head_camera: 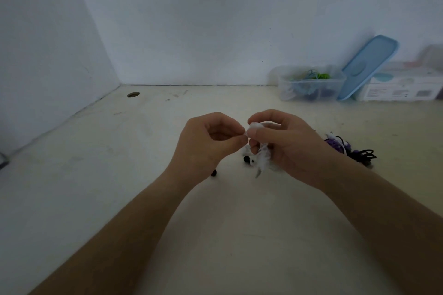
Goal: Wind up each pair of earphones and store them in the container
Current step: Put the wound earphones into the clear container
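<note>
Bunched white earphones point(260, 153), blurred, black and purple earphones point(352, 148) heaped at right, clear lidless container point(286, 85) behind, coloured cords point(316, 76) inside.

Smooth white cord point(260, 151) in the grip, over a matt, scuffed tabletop point(215, 223). Beyond it to the right: clear plastic container point(311, 84), smooth blue plastic lid point(369, 67), printed cardboard box point(402, 88).

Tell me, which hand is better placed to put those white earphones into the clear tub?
Probably the right hand: it grips the white earphones, and the clear tub stands far right. The left hand only pinches them.
</note>
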A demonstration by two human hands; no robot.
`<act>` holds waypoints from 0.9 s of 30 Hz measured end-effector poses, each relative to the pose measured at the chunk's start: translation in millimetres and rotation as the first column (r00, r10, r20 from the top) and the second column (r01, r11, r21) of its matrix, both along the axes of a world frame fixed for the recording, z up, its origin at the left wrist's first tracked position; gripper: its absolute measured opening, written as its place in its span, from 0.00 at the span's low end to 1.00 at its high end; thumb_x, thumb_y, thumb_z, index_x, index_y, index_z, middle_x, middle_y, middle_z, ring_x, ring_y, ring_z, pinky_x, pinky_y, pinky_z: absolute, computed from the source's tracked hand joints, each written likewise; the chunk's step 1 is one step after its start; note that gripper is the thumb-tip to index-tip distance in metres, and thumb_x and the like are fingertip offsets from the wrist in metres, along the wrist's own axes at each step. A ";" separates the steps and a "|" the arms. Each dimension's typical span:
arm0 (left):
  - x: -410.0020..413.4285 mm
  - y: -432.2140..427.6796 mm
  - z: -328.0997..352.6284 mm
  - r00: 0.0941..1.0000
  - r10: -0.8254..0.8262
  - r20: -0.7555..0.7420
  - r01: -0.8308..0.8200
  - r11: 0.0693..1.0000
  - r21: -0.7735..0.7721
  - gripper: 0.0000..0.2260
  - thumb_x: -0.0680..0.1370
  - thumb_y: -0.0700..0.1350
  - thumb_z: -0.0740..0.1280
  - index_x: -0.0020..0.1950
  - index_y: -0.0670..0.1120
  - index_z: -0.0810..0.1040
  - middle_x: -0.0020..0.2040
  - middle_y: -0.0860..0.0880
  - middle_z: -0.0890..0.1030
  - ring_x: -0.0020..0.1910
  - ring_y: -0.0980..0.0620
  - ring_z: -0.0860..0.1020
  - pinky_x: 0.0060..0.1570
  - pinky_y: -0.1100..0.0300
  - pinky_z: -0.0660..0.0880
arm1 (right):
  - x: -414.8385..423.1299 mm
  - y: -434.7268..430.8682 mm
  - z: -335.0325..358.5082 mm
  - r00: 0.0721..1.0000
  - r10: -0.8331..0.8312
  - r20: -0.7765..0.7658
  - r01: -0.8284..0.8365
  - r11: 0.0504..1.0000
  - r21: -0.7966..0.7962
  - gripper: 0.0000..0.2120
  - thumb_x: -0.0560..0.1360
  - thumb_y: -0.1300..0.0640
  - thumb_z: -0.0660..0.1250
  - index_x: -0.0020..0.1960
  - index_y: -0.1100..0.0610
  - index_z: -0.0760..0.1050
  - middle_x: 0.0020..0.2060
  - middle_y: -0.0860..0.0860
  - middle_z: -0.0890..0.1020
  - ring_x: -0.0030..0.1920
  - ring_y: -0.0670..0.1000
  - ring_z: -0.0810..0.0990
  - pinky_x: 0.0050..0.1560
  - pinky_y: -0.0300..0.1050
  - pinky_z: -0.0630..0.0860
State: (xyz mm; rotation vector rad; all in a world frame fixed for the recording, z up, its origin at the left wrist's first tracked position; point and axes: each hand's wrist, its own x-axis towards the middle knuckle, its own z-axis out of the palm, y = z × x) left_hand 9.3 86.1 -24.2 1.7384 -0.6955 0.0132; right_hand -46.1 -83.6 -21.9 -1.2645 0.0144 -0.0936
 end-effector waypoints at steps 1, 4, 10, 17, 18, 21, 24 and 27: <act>0.0 0.7 1.3 1.000 -0.005 0.005 0.005 1.000 0.009 0.05 0.71 0.37 0.77 0.44 0.43 0.84 0.39 0.48 0.86 0.40 0.49 0.85 0.46 0.55 0.82 | -0.1 0.1 -0.2 1.000 0.000 0.004 0.000 1.000 -0.004 0.06 0.74 0.71 0.69 0.49 0.64 0.77 0.35 0.58 0.80 0.33 0.51 0.78 0.37 0.41 0.78; 2.0 7.4 8.2 0.997 -0.070 -0.011 0.071 0.993 0.095 0.04 0.72 0.38 0.76 0.44 0.44 0.84 0.38 0.48 0.86 0.39 0.49 0.84 0.44 0.59 0.81 | -0.5 -0.7 -0.5 1.000 0.004 0.007 -0.003 1.000 -0.018 0.06 0.72 0.69 0.70 0.48 0.63 0.78 0.37 0.59 0.81 0.33 0.52 0.79 0.38 0.40 0.78; 14.8 32.9 20.6 0.978 -0.162 0.129 0.054 0.800 0.598 0.05 0.73 0.46 0.76 0.43 0.56 0.85 0.38 0.62 0.83 0.39 0.59 0.79 0.38 0.72 0.71 | -1.6 -1.8 0.1 0.999 0.041 -0.001 -0.041 0.999 -0.035 0.05 0.73 0.70 0.69 0.47 0.63 0.79 0.35 0.56 0.81 0.34 0.52 0.79 0.39 0.41 0.80; 8.9 26.1 15.8 0.965 -0.262 0.012 0.149 0.583 0.798 0.08 0.70 0.47 0.79 0.47 0.55 0.86 0.40 0.58 0.82 0.35 0.66 0.74 0.35 0.74 0.67 | -4.4 -0.7 1.6 0.993 0.114 -0.037 -0.116 0.990 -0.075 0.06 0.73 0.71 0.68 0.49 0.65 0.79 0.35 0.57 0.79 0.33 0.51 0.79 0.36 0.39 0.78; 8.9 25.8 15.0 0.966 -0.258 0.010 0.147 0.580 0.801 0.07 0.71 0.47 0.78 0.47 0.55 0.86 0.41 0.58 0.82 0.35 0.67 0.74 0.35 0.75 0.67 | -4.9 -0.5 1.6 0.992 0.120 -0.040 -0.122 0.990 -0.077 0.06 0.73 0.71 0.68 0.49 0.65 0.79 0.35 0.57 0.79 0.33 0.51 0.79 0.36 0.39 0.78; 11.3 26.2 13.2 0.969 -0.246 0.033 0.117 0.569 0.814 0.06 0.71 0.47 0.78 0.46 0.55 0.86 0.42 0.57 0.82 0.37 0.68 0.75 0.36 0.76 0.67 | -4.9 0.1 1.9 0.990 0.132 -0.049 -0.136 0.987 -0.087 0.06 0.73 0.71 0.68 0.49 0.65 0.79 0.35 0.57 0.80 0.32 0.51 0.79 0.35 0.39 0.78; 14.1 27.3 11.4 0.970 -0.237 0.056 0.091 0.565 0.820 0.06 0.72 0.47 0.77 0.46 0.56 0.85 0.41 0.58 0.82 0.36 0.69 0.74 0.35 0.75 0.67 | -4.6 0.4 1.0 0.990 0.128 -0.056 -0.133 0.986 -0.102 0.06 0.74 0.71 0.68 0.50 0.66 0.78 0.35 0.57 0.80 0.32 0.50 0.79 0.35 0.39 0.78; 15.7 28.8 10.2 0.975 -0.209 0.076 0.059 0.574 0.817 0.07 0.71 0.47 0.77 0.47 0.56 0.85 0.41 0.58 0.82 0.35 0.67 0.74 0.34 0.73 0.68 | -4.4 0.8 0.0 0.991 0.125 -0.053 -0.130 0.987 -0.098 0.07 0.72 0.70 0.69 0.50 0.66 0.78 0.38 0.60 0.79 0.33 0.51 0.79 0.36 0.39 0.78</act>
